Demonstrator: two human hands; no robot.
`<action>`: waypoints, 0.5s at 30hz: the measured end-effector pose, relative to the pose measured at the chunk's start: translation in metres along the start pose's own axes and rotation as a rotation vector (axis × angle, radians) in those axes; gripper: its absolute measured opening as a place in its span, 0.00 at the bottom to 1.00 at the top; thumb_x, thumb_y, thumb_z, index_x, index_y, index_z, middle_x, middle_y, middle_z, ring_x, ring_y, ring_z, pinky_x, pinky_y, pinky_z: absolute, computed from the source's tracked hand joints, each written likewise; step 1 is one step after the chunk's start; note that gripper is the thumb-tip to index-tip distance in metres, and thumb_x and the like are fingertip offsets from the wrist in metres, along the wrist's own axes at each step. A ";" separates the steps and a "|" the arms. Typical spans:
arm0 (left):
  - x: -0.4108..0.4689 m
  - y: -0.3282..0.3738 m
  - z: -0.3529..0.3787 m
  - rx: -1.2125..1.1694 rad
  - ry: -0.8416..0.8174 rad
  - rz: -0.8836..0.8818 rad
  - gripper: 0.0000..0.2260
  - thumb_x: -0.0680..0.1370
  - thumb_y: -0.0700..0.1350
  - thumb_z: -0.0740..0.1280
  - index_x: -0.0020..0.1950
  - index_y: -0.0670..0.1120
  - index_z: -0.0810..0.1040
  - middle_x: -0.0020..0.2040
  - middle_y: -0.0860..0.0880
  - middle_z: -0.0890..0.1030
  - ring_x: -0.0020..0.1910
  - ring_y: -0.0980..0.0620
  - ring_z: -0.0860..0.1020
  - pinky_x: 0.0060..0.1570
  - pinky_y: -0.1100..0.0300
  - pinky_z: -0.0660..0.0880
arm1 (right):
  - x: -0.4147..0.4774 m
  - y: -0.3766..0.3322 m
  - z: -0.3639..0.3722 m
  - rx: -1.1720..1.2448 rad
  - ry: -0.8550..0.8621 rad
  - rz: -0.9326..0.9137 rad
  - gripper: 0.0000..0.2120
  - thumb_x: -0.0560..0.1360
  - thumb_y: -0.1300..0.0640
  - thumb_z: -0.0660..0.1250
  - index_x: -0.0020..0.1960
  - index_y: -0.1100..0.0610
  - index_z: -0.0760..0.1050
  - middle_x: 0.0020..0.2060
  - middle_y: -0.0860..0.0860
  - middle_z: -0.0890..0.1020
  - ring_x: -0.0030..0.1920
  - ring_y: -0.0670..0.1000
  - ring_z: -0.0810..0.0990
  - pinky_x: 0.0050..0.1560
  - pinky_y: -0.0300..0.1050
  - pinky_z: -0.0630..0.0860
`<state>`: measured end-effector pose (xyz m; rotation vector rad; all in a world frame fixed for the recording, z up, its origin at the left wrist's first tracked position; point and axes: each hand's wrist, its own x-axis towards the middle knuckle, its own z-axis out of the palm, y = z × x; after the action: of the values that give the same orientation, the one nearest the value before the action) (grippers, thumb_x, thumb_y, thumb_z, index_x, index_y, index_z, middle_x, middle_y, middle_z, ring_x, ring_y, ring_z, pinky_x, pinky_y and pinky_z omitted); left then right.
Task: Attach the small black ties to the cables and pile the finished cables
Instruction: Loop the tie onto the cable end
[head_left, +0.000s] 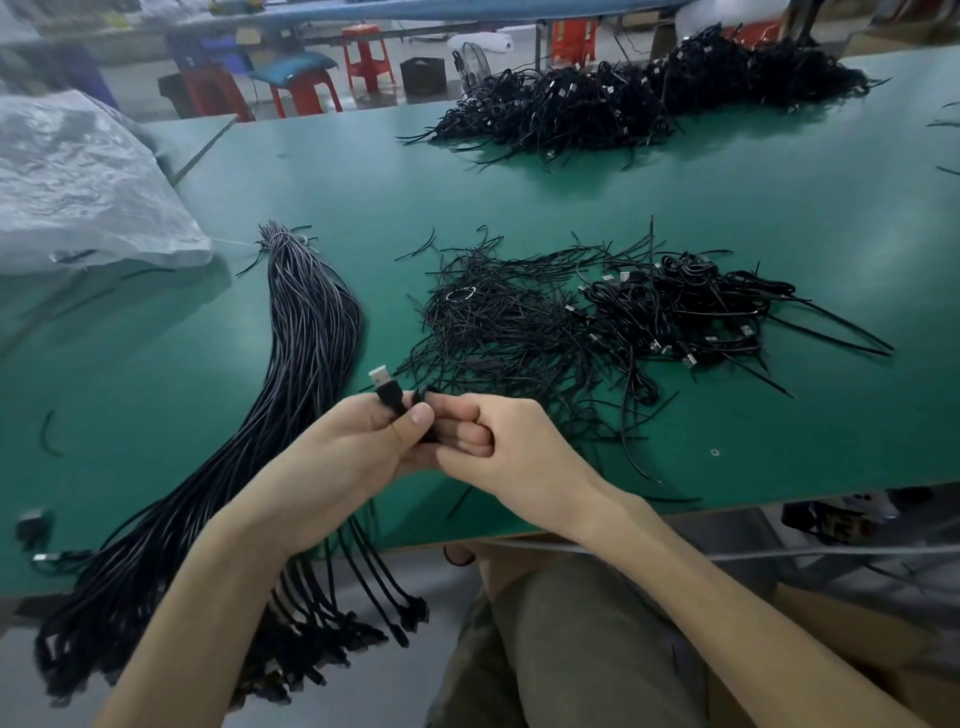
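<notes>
My left hand (358, 441) grips a coiled black USB cable (385, 387) near its plug, whose silver end sticks up past my thumb. My right hand (498, 441) is curled against it, fingers closed around the cable's coil and a thin black tie; most of the coil is hidden between the two hands. A long bundle of straight black cables (306, 332) lies on the left of the green table (519, 197) and hangs over its near edge. A loose heap of black ties (493, 322) lies behind my hands. To its right sits a small pile of tied cables (685, 306).
A large heap of black cables (649, 98) lies at the table's far side. A crumpled white plastic bag (78, 182) sits at the left. Red stools (363, 52) and benches stand beyond the table. My legs and a cardboard box (857, 649) are below the near edge.
</notes>
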<state>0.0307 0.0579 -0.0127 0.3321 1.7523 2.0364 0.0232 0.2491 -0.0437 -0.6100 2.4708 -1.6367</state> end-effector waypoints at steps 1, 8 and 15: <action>-0.002 0.000 0.001 0.043 0.030 -0.010 0.14 0.83 0.41 0.60 0.60 0.35 0.81 0.56 0.34 0.84 0.59 0.39 0.83 0.58 0.56 0.80 | -0.001 0.001 0.002 -0.043 -0.006 -0.003 0.11 0.77 0.53 0.73 0.56 0.56 0.80 0.46 0.49 0.84 0.47 0.47 0.83 0.50 0.48 0.80; -0.006 -0.002 0.002 0.588 0.448 0.041 0.10 0.67 0.56 0.75 0.39 0.50 0.87 0.37 0.45 0.85 0.33 0.52 0.81 0.36 0.60 0.79 | -0.001 0.002 -0.004 -0.217 -0.017 -0.048 0.11 0.79 0.45 0.70 0.50 0.53 0.76 0.40 0.43 0.74 0.40 0.40 0.72 0.40 0.36 0.67; -0.003 -0.004 -0.003 0.726 0.419 -0.060 0.16 0.65 0.61 0.76 0.40 0.49 0.85 0.31 0.48 0.85 0.32 0.47 0.83 0.36 0.52 0.78 | -0.006 0.001 -0.004 -0.460 -0.143 -0.079 0.10 0.84 0.50 0.62 0.56 0.57 0.75 0.48 0.50 0.78 0.46 0.55 0.77 0.49 0.57 0.75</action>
<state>0.0327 0.0547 -0.0173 0.0535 2.6945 1.4213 0.0273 0.2550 -0.0440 -0.8496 2.7520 -0.9949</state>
